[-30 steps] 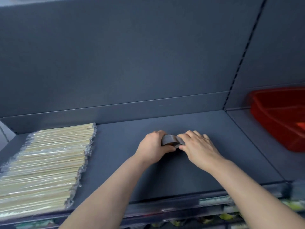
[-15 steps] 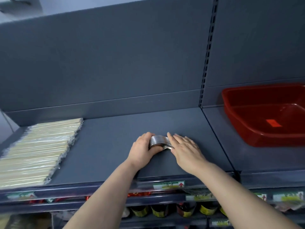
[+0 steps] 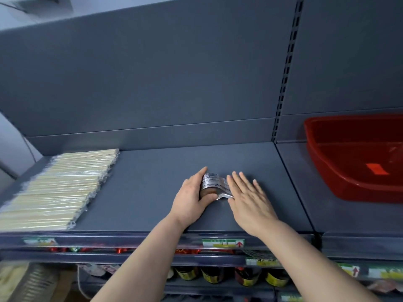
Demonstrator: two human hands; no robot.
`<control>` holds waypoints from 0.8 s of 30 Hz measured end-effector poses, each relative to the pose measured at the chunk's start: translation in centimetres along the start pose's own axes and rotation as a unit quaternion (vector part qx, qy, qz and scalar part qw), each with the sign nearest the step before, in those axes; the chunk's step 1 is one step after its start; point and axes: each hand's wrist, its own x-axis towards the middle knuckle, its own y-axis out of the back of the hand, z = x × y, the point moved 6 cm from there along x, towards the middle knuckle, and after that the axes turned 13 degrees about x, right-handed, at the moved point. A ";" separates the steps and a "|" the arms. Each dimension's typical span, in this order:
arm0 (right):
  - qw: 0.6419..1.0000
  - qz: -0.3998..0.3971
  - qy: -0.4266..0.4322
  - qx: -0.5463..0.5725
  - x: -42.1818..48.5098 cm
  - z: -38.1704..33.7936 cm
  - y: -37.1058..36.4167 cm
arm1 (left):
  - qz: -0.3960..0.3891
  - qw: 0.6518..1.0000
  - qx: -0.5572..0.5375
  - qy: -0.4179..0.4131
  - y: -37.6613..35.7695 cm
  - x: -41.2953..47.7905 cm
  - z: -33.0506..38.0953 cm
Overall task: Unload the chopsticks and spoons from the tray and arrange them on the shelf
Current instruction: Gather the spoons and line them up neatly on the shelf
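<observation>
A stack of nested metal spoons (image 3: 211, 182) lies on its side in the middle of the dark grey shelf (image 3: 152, 184). My left hand (image 3: 192, 199) grips the bowl end of the stack, thumb curled under its near side. Flat on the spoon handles lies my right hand (image 3: 248, 197), fingers straight and together. Rows of plastic-wrapped chopsticks (image 3: 54, 188) cover the left end of the shelf. The red tray (image 3: 340, 179) stands on the neighbouring shelf to the right; only a small red label shows inside it.
The upright slotted post (image 3: 285, 68) divides the two shelf bays. Price tags (image 3: 222, 244) run along the shelf's front rail. Below, a lower shelf holds dark bottles (image 3: 246, 276) with yellow labels.
The view has tilted down and right, so the red tray and lower shelves show more. My right hand has flattened over the spoon handles. The spoons stay in the same spot.
</observation>
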 end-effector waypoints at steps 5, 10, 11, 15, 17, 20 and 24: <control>1.000 0.008 0.012 -0.001 -0.1 -0.3 0.0 | 0.008 0.999 0.020 -0.037 -0.2 -0.2 0.3; 1.000 -0.003 0.007 -0.014 0.0 -0.2 -0.3 | -0.035 0.998 0.014 -0.059 -0.6 0.2 0.0; 1.000 -0.003 0.005 -0.016 0.2 -0.1 -0.3 | -0.039 0.997 0.015 -0.060 -0.7 0.3 0.1; 1.000 -0.005 -0.010 -0.007 2.0 0.0 0.0 | -0.054 0.997 0.043 -0.029 -0.3 1.6 0.0; 1.000 -0.003 -0.020 -0.008 2.9 -0.1 0.2 | -0.060 0.996 0.066 -0.016 0.0 2.6 0.0; 1.000 0.000 -0.021 -0.008 3.4 -0.4 0.1 | -0.067 0.995 0.075 -0.017 0.0 3.0 0.1; 1.000 0.003 0.005 -0.008 3.1 -0.3 -0.1 | -0.044 0.999 0.007 -0.017 -0.2 2.3 -0.5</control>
